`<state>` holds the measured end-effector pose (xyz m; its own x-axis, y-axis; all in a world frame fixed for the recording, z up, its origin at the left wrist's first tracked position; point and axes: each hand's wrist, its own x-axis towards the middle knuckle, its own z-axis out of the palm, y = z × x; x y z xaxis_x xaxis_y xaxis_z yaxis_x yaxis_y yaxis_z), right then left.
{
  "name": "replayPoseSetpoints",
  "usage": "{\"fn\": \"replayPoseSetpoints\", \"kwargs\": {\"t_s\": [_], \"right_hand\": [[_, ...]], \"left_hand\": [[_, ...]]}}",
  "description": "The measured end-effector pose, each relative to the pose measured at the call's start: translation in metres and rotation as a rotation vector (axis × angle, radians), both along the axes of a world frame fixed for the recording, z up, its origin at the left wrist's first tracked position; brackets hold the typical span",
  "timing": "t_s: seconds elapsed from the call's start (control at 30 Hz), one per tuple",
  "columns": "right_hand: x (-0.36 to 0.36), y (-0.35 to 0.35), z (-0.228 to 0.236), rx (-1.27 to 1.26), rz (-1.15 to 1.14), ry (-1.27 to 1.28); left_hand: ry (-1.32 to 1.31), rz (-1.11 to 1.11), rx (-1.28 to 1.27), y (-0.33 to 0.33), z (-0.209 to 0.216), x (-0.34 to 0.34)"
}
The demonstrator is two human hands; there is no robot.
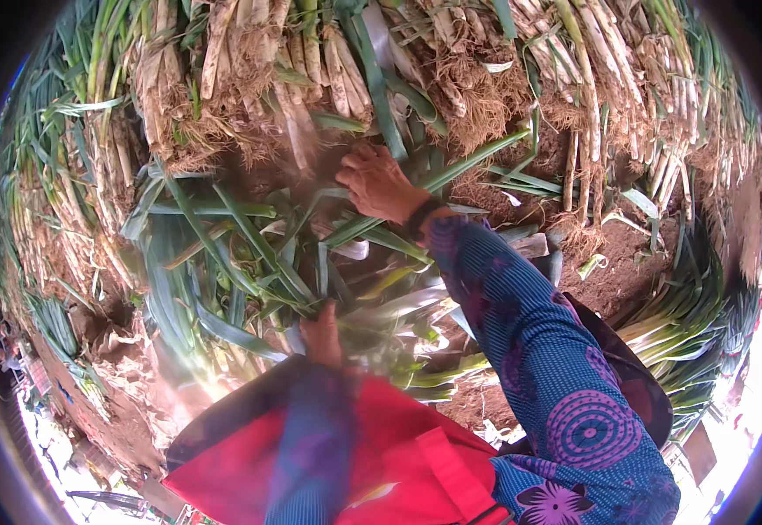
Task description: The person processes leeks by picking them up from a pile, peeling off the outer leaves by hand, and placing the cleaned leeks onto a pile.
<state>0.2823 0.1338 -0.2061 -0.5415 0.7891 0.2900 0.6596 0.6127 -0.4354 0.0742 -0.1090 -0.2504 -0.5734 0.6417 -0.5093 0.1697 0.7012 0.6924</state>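
My right hand (379, 184) reaches out over the loose leaves, its fingers curled closed beside the roots of a leek bunch (293, 122). What is inside those fingers, if anything, is hidden, and the area around them is smeared. Nearer to me, my left hand (321, 334) is closed at the edge of a pile of long green leek leaves (258, 254). Several leaves run into its grip, though most of its fingers are hidden. Blurred pale stalks lie just right of that hand.
Leeks with brown roots and soiled white stalks (600, 61) line the far side. More leeks (57, 201) stand along the left. Green-leaved bunches (687, 324) lie at the right on brown soil (608, 280). A red apron (398, 437) covers my front.
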Motion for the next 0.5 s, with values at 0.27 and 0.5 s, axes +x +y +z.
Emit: {"fn": "replayPoseSetpoints", "kwargs": {"t_s": [0.27, 0.5], "right_hand": [[0.116, -0.013, -0.028, -0.042, 0.081, -0.427], [0.152, -0.144, -0.045, -0.187, -0.498, -0.372]], "left_hand": [[0.297, -0.162, -0.151, 0.006, 0.006, 0.018], [0.341, -0.201, -0.095, 0.015, 0.015, 0.029]]}}
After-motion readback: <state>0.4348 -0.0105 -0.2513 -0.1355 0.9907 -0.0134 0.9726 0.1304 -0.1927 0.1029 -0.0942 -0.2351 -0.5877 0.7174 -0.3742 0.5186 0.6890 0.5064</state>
